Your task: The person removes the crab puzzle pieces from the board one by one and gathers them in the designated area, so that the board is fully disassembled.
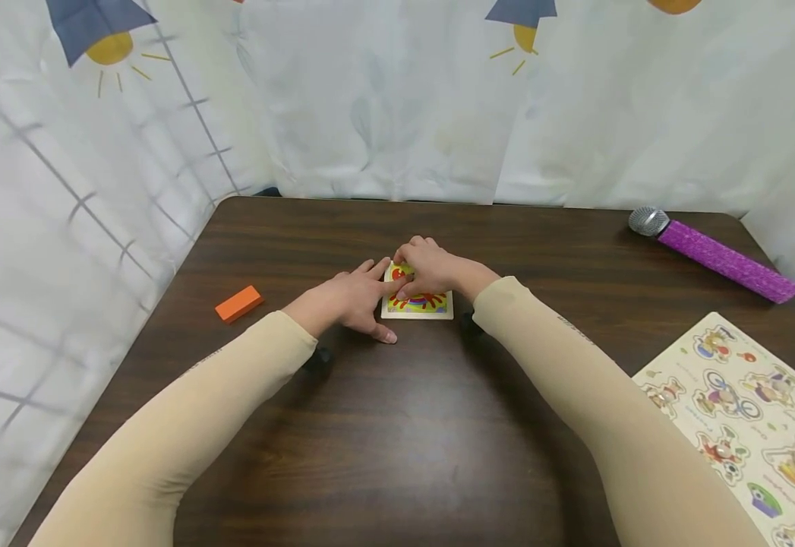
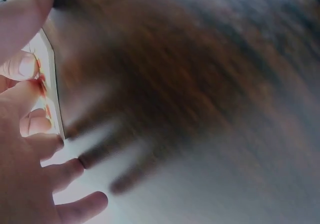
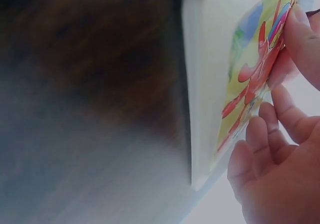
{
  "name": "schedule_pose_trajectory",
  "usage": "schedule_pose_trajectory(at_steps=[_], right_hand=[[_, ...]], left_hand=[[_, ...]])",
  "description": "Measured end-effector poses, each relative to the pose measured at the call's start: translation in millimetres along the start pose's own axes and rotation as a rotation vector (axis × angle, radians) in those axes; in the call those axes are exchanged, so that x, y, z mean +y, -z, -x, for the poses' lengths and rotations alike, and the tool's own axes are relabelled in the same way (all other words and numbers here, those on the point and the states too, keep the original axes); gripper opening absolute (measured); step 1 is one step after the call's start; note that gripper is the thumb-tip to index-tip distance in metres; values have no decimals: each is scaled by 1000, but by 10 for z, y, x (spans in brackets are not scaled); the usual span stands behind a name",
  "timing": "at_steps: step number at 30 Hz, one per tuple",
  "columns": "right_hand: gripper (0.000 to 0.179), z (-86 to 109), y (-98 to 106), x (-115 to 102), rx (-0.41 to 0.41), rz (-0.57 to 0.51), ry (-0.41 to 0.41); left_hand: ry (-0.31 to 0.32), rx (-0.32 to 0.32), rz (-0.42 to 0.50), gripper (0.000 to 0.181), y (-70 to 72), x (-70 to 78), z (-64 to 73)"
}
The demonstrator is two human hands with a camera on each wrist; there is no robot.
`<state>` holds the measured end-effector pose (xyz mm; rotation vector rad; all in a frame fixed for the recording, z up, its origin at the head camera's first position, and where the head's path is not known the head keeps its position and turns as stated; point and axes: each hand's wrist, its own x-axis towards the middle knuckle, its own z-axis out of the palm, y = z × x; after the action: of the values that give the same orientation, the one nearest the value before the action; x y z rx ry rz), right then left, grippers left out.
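A small crab jigsaw puzzle [image 1: 431, 305], a pale board with a red crab on yellow, lies flat on the dark wooden table. At its left edge, my left hand [image 1: 356, 298] spreads its fingers, with the index finger reaching over the board toward the right thumb. From the upper right, my right hand [image 1: 431, 267] bends its fingers over the board. In the right wrist view, its thumb and a finger close on a red part of the crab picture [image 3: 260, 68], seemingly a puzzle piece. The fingertips partly hide this spot.
An orange block [image 1: 238, 304] lies on the table's left side. Toward the back right is a microphone [image 1: 718, 254] with a glittery purple handle. A large board of picture pieces [image 1: 746, 403] lies at the right. White printed curtains [image 1: 397, 99] hang behind the table.
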<state>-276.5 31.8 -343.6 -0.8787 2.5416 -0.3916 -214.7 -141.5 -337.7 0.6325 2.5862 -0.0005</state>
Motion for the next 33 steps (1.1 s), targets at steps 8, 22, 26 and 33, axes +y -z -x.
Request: schedule_pose_trajectory(at_steps=[8, 22, 26, 33], right_hand=[[68, 1, 14, -11, -6, 8, 7], [59, -20, 82, 140, -24, -223, 63], [45, -15, 119, 180, -40, -303, 59], [29, -62, 91, 142, 54, -239, 28]], left_hand=[[7, -5, 7, 107, 13, -1, 12], [3, -30, 30, 107, 19, -5, -5], [-5, -34, 25, 106, 9, -12, -9], [-22, -42, 13, 104, -1, -14, -29]])
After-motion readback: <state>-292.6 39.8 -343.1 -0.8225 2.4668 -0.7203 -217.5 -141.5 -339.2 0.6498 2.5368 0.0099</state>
